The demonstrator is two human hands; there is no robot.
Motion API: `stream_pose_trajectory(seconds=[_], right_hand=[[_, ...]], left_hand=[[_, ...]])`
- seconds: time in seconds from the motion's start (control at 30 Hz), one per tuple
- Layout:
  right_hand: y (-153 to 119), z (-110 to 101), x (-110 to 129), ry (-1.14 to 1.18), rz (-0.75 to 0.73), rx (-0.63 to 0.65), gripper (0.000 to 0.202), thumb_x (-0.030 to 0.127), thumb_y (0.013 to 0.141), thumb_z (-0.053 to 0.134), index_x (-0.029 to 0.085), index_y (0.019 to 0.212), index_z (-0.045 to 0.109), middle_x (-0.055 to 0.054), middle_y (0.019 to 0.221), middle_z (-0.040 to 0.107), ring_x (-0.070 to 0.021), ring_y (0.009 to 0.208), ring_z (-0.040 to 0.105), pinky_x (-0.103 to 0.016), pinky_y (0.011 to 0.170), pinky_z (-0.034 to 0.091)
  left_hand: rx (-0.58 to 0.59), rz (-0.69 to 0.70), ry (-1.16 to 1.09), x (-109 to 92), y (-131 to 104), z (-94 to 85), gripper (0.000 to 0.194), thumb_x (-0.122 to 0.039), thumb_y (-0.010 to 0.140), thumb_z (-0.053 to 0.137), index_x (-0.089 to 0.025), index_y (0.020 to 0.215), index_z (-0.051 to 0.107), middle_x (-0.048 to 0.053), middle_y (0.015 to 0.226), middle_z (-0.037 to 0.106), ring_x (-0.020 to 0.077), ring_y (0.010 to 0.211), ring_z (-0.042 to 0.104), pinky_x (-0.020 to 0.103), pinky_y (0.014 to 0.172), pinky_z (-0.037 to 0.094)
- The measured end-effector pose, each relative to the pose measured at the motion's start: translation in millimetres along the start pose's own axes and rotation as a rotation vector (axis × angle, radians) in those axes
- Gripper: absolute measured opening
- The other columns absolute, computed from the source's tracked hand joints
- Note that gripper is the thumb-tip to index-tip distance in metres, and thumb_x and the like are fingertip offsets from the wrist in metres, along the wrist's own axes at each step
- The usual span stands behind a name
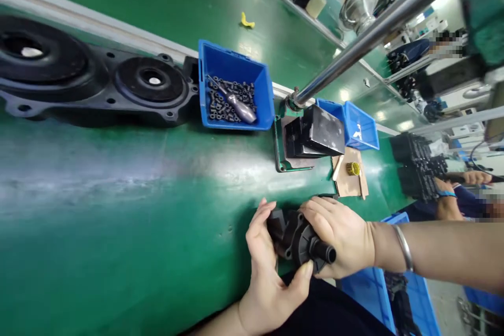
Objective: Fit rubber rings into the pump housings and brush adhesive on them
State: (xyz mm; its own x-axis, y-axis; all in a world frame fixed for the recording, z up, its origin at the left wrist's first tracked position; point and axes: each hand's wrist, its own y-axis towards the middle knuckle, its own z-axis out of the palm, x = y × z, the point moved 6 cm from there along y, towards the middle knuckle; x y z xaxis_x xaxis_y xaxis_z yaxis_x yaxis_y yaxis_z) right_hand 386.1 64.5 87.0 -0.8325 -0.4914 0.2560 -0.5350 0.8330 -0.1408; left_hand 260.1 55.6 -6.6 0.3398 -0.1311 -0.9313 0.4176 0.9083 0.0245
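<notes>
Both my hands hold a black plastic housing (295, 236) with a short round pipe stub, low over the green table near its front edge. My left hand (268, 278) grips it from the left, thumb against the round part. Wrapped over its right side is my right hand (342, 236), with a silver bangle on the wrist; some of its fingers are hidden behind the part. Beyond them stands a press base with a black metal block (323, 130). A blue bin (236, 63) of small dark metal pieces, with a screwdriver (241, 109) lying on them, sits further left.
Large black castings (153, 84) lie at the back left. A steel post (370, 37) rises from the press base. Cardboard (346, 184) with a yellow ring (353, 168), and blue bins (361, 125), are to the right. Another person's arm (449, 202) shows at far right, near stacked black parts.
</notes>
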Motion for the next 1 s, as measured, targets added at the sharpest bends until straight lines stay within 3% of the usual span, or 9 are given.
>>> stream_pose_trajectory(seconds=[0.17,0.37,0.6,0.77,1.0], right_hand=[[-1,-1,1,0.007,0.034,-0.034,0.06,0.051,0.081,0.064,0.009,0.119,0.047,-0.015,0.095,0.063,-0.028,0.078,0.062,-0.042,0.068,0.055],[-4,4,-3,-0.014,0.066,-0.001,0.058,0.046,0.071,0.073,0.015,0.113,0.048,-0.012,0.096,0.064,-0.0277,0.084,0.064,-0.042,0.076,0.055],[-6,-1,-2,-0.096,0.136,0.078,0.058,0.049,0.075,0.075,0.013,0.111,0.048,-0.012,0.099,0.068,-0.0291,0.087,0.067,-0.038,0.072,0.053],[-10,-1,-1,-0.157,0.086,0.039,0.059,0.051,0.081,0.071,0.012,0.115,0.045,-0.012,0.103,0.068,-0.03,0.092,0.069,-0.036,0.074,0.051],[-10,5,-3,-0.156,0.079,-0.026,0.056,0.049,0.081,0.071,0.012,0.115,0.044,-0.012,0.105,0.069,-0.033,0.095,0.07,-0.038,0.075,0.053]], left_hand=[[-0.018,-0.033,-0.066,-2,3,1.0,0.083,-0.031,0.087,0.07,-0.033,0.154,0.02,0.014,0.163,0.022,0.0356,0.154,0.026,0.057,0.117,0.043],[-0.097,0.075,-0.131,-4,9,1.2,0.076,-0.032,0.084,0.075,-0.03,0.146,0.032,0.012,0.158,0.032,0.0295,0.151,0.033,0.049,0.121,0.035],[-0.121,0.052,-0.202,0,18,1.8,0.082,-0.037,0.069,0.088,-0.032,0.135,0.039,0.01,0.152,0.037,0.0277,0.148,0.033,0.046,0.124,0.027],[-0.151,0.105,-0.178,-1,22,4.1,0.083,-0.038,0.061,0.09,-0.03,0.128,0.042,0.008,0.147,0.041,0.0274,0.147,0.033,0.045,0.127,0.024],[-0.134,0.125,-0.118,-3,23,5.2,0.071,-0.037,0.061,0.086,-0.033,0.119,0.047,0.004,0.145,0.047,0.0271,0.149,0.035,0.044,0.126,0.028]])
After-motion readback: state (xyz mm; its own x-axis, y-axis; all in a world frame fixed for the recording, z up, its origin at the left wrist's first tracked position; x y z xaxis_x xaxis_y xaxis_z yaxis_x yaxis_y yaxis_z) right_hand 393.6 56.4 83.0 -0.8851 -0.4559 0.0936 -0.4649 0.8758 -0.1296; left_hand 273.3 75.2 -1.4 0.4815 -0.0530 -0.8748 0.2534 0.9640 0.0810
